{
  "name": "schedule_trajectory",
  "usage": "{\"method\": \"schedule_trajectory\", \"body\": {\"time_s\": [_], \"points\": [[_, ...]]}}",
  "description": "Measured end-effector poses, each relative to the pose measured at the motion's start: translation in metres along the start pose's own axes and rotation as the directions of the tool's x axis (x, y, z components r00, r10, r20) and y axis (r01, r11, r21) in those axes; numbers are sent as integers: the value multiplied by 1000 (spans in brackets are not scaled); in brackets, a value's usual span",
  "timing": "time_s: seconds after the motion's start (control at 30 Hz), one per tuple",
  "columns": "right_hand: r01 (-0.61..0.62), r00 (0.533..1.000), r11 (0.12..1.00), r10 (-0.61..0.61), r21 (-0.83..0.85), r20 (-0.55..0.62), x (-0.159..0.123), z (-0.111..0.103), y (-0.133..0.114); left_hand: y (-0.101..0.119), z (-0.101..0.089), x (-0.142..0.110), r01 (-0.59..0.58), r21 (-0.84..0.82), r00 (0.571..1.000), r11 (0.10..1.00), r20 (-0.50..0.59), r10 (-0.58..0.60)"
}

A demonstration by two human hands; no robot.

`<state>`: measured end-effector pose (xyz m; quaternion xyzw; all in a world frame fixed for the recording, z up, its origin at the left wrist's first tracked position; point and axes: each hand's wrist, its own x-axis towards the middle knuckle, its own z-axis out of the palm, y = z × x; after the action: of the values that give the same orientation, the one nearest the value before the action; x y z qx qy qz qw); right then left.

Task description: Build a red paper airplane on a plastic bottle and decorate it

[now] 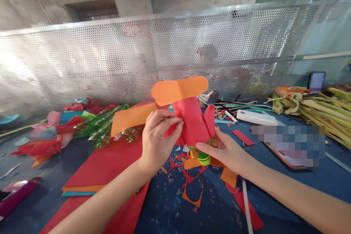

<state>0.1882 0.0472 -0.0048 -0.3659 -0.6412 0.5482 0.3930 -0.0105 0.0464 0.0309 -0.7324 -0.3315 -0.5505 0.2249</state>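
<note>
A plastic bottle (214, 142) is held up in front of me, neck down, with a green cap (204, 158) at its lower end. Red paper (192, 122) covers most of it, and a small red flap sticks out on the right side. Across the top lies an orange paper strip (179, 89) with rounded ends and a middle crease. My left hand (160, 137) pinches at the left edge of the red paper; its fingertips are closed. With thumb and fingers, my right hand (226, 150) grips the bottle near its neck. The bottle's back side is hidden.
Red paper sheets (109, 164) and green bottles (108, 126) lie to the left. Paper scraps (192, 195) litter the blue tabletop (164, 212). A white tool (256, 117), a phone (290, 151) and corn husks (326, 117) are at right. A perforated metal panel (95, 55) stands behind.
</note>
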Motion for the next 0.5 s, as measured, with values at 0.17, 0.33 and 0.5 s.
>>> {"method": "schedule_trajectory", "body": {"time_s": [0.17, 0.33, 0.5], "points": [[-4, 1000, 1000, 3, 31, 12, 0, 2, -1, 1, 1, 2, 45, 30, 999, 999, 7, -45], [-33, 999, 992, 29, 119, 35, -3, 5, -10, -1, 2, 3, 66, 27, 998, 997, 17, -67], [-109, 991, 994, 111, 31, -72, -6, 4, -15, -3, 2, 4, 95, -3, 996, 996, 4, -95]]}}
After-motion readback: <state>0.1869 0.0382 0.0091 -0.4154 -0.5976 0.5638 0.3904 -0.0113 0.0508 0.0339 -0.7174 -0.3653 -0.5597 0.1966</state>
